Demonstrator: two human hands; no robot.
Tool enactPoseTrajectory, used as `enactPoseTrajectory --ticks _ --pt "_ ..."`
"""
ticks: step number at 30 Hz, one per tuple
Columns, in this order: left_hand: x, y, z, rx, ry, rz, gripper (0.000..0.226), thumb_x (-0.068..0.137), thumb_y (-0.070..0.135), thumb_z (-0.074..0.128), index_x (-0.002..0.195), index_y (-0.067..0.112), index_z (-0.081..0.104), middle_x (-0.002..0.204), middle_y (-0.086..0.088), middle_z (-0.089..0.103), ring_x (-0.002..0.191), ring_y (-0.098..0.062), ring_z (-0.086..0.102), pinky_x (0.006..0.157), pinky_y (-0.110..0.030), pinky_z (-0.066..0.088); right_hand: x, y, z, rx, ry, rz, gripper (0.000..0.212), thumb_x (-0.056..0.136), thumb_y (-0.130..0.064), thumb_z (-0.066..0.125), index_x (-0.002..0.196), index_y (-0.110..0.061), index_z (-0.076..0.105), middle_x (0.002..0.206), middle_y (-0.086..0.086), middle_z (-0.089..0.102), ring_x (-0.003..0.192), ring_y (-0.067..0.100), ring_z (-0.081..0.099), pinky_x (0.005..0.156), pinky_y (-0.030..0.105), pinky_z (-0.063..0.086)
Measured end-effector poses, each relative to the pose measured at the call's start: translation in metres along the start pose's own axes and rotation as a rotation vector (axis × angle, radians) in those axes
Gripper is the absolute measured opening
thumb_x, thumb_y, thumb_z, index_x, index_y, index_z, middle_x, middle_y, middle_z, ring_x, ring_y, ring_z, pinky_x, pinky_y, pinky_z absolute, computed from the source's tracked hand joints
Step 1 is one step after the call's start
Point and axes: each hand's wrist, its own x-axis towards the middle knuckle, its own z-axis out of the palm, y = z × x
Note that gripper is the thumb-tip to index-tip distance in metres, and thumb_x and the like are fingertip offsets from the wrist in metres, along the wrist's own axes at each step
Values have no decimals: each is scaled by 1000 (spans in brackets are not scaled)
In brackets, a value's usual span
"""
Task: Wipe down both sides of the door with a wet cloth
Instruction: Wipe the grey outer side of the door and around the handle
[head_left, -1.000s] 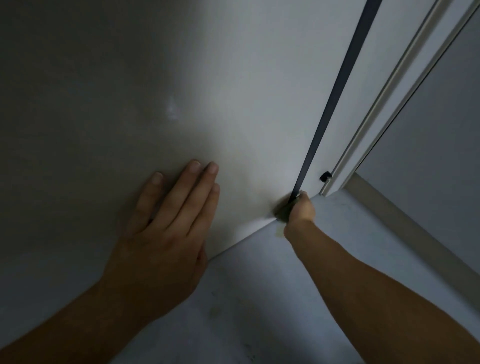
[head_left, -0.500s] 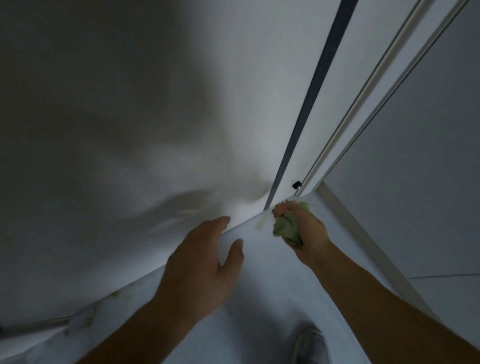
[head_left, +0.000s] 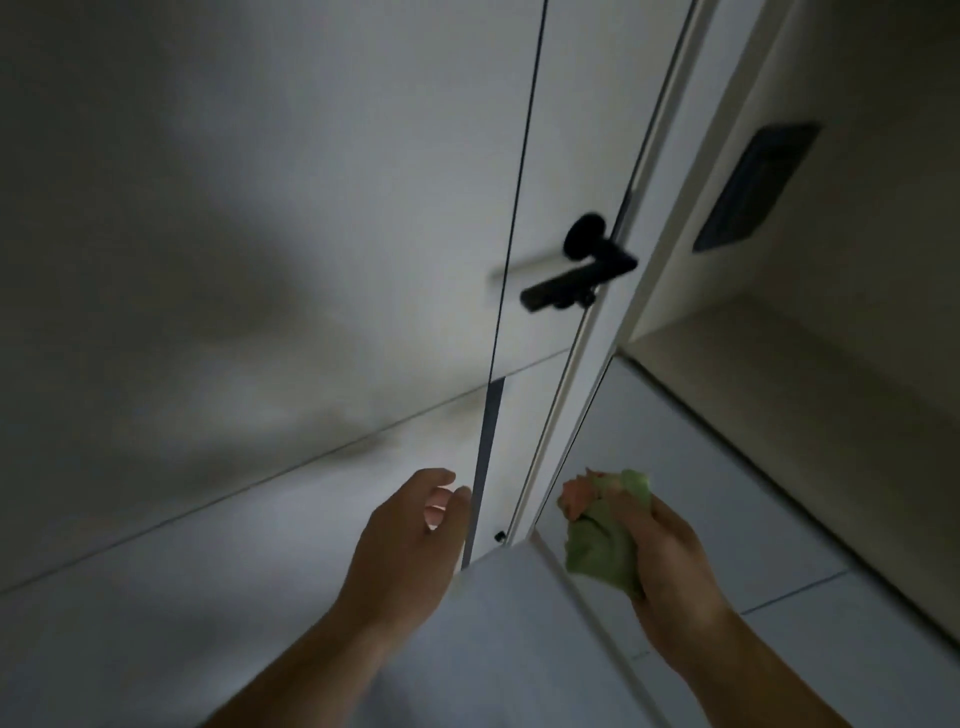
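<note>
Right hand (head_left: 671, 564) withdrew cloth (head_left: 597, 545), seemingly off door (head_left: 322, 171).

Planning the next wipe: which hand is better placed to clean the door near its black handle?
Right, probably. The right hand grips the green cloth beside the door; the left hand holds nothing.

A dim indoor doorway, most likely in a home or flat. At 11 o'clock is a plain white flush door (head_left: 311, 208) with a matte black lever handle (head_left: 576, 280) and a white painted door frame (head_left: 717, 130) — pale grey floor tiles (head_left: 769, 493) lie at 4 o'clock, and a dark rectangular wall panel (head_left: 753, 187) sits at 2 o'clock.
</note>
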Motion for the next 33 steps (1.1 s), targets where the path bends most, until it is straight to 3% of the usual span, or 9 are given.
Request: enactPoseTrajectory --ticks 6,11,13,15,16,19,25,29,33 --pt "24 121 -11 -118 129 118 40 102 45 54 140 31 54 127 18 59 114 6 57 85 -9 41 28 -130 -11 -36 34 -87 55 66 -55 80 97 -9 77 100 15 75 87 31 70 82 48 60" --pt "63 198 8 22 245 207 48 104 45 53 147 25 50 129 17 48 120 -2 47 97 -17 36 90 -191 -8 -102 78 -57 29 86 -40 80 104 -18 73 103 9 74 96 25 72 87 43 61" --pt "81 215 20 61 196 143 48 105 46 50 147 24 49 129 15 50 117 -4 49 98 -22 39 113 -203 -2 -164 75 -71 23 90 -40 76 100 -21 67 98 6 71 88 20 70 77 34 61" --pt "98 223 34 72 166 41 34 107 46 47 132 26 58 114 15 61 102 -9 61 90 -26 46 131 -210 3 -203 42 -79 19 92 -37 74 93 -20 64 89 5 69 76 16 67 60 24 57" --pt "104 224 40 89 174 10 26 107 44 45 110 25 62 96 12 64 87 -13 63 80 -29 47 138 -211 5 -223 14 -74 18 93 -36 73 94 -21 63 89 4 68 76 15 66 56 23 54" --pt "114 220 54 126 254 -23 40 107 40 44 73 19 54 64 3 51 61 -19 50 61 -33 38 153 -206 9 -262 -65 -62 19 92 -39 74 97 -24 62 98 4 69 86 16 67 65 25 55" --pt "121 221 64 182 354 -119 38 103 54 44 80 27 57 73 4 63 71 -16 61 78 -38 50 166 -198 13 -248 -94 -40 29 91 -33 75 113 -18 64 107 7 70 98 26 70 90 49 60" --pt "125 219 71 201 388 -166 40 101 63 43 78 31 52 74 11 61 73 -6 55 80 -36 35 171 -195 11 -231 -122 -3 38 90 -34 77 122 -18 63 115 9 69 102 27 69 91 51 60" --pt "129 214 76 144 351 -232 43 97 73 40 83 34 51 84 9 61 88 -16 57 86 -39 32 172 -194 10 -223 -132 -7 40 89 -36 78 123 -22 62 114 5 68 101 23 68 89 46 60"
